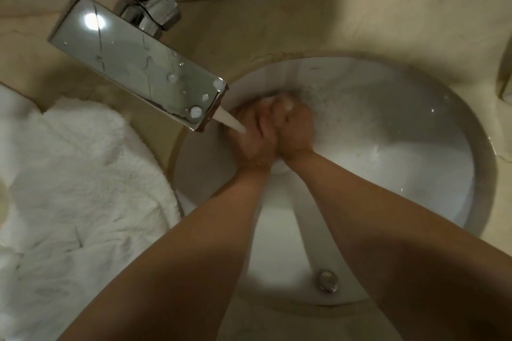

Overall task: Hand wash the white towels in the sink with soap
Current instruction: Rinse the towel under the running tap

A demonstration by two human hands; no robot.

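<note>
White towel [74,188] lay heaped on the counter [360,22], touching the sink [415,174] rim's left edge. Basin's right half was open water. Faucet [133,63] overhung the left rim, its stream [231,123] hitting the left hand [253,135]. Left hand and right hand [293,130] were pressed together, fingers curled; anything between them was hidden.

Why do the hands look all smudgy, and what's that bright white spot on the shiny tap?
In the head view, the left hand and right hand are blurred, most likely from moving fast under the water stream; the bright spot is a light's glare on the faucet; the wide lens bends the sink rim, and the dim yellowish light leaves the towel soft.
</note>
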